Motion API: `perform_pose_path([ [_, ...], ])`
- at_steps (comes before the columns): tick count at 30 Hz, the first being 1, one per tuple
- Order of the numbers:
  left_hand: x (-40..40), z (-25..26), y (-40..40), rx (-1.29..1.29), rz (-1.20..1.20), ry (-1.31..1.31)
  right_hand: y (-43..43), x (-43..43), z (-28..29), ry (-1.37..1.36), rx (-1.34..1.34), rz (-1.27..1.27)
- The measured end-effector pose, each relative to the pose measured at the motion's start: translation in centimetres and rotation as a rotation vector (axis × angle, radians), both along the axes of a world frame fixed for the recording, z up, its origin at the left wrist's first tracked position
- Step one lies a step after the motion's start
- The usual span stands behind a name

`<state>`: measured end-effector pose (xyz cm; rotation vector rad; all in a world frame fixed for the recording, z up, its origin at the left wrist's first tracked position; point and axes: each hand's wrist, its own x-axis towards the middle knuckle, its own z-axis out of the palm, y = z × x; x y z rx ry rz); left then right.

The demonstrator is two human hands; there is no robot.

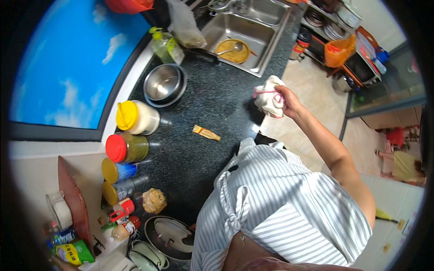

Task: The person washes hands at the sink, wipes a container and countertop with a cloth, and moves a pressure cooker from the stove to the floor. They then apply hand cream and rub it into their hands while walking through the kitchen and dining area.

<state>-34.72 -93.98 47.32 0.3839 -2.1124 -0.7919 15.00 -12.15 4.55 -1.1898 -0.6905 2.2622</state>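
My right hand (292,101) grips a bunched white cloth (270,98) with pink edging, at the edge of the dark speckled countertop (217,101). My left hand is out of view. A small tan packet (206,132) with a red and yellow band lies on the counter, to the left of the cloth. Further left stand two nested metal bowls (163,84) and a jar with a yellow lid (139,118). Beyond the cloth, a steel sink (268,42) holds a yellow plate (230,58) with a metal spoon (234,48) on it.
A pump bottle (165,47) and a plastic bag (184,27) stand by the sink. Several jars line the wall, including a red-lidded one (127,147). A lidded pan (169,238) sits at the near end. An orange bag (340,52) hangs by the shelves; another person (405,164) is at far right.
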Motion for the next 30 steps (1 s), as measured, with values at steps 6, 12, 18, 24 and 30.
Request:
perform_pose_path([
  [6,-6.1,-5.4,-0.3,-0.287,0.2,0.389,-0.6,3.0,0.1,0.045,0.017,-0.123],
  [12,-2.1,-7.0,2.4,-0.457,0.149,0.572,-2.6,0.8,0.7,0.009,0.191,-0.019],
  [18,7.6,-14.9,16.5,-0.755,0.113,0.662,-0.7,-7.3,-8.0,-0.354,1.077,0.506],
  [24,28.8,-36.6,48.4,-0.301,-1.073,-0.459,-3.2,-16.2,-12.2,-0.414,1.973,0.814],
  [30,32.2,-52.5,58.8,-0.424,-0.667,-0.831,-1.3,-8.0,-13.4,0.565,2.13,1.333],
])
